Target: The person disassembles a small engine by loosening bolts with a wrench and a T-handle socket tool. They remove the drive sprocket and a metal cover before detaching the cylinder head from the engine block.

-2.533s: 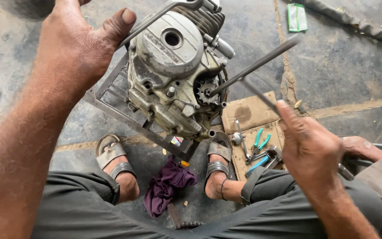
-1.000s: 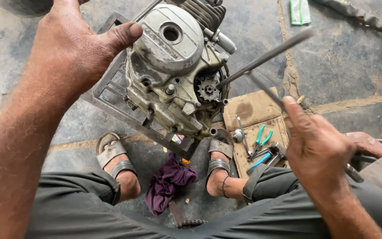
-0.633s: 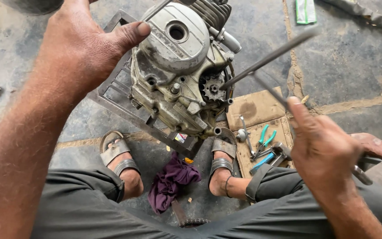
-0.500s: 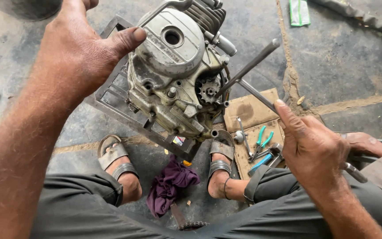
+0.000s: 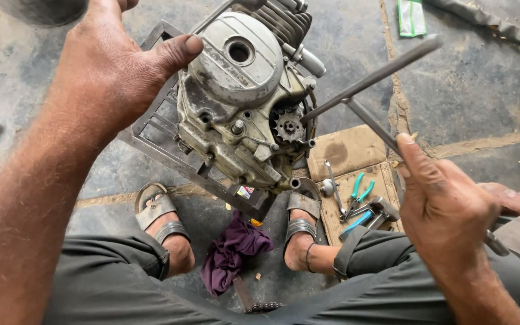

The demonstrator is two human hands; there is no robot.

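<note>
A: Stained grey concrete floor (image 5: 470,90) is seen underfoot, with a seam running across it; a flattened brown cardboard sheet (image 5: 347,150) lies by the right sandalled foot (image 5: 299,232).

B: What is held, and how?

A: A grimy grey metal engine block (image 5: 242,102) is tilted on a dark steel angle-iron frame (image 5: 170,153), just ahead of both feet. The left hand (image 5: 115,78) is pressed on the block's upper left side, thumb along the round side cover, fingers hidden behind; closure cannot be told. Steadying is judged the reason. The right hand (image 5: 446,210) is clenched around a long steel T-handled socket wrench (image 5: 362,84), whose shaft reaches the small toothed sprocket (image 5: 287,127).

B: Surroundings and room?

A: Teal-handled pliers (image 5: 356,192), a blue-handled tool (image 5: 356,221) and a small spanner (image 5: 332,180) are laid on the cardboard, near the right knee. A purple rag (image 5: 233,250) is bunched between the feet, beside a short length of chain (image 5: 263,307). A green-and-white packet (image 5: 411,17) lies well apart, top right. Open floor is left to the right of the block, where the wrench handle is held.
</note>
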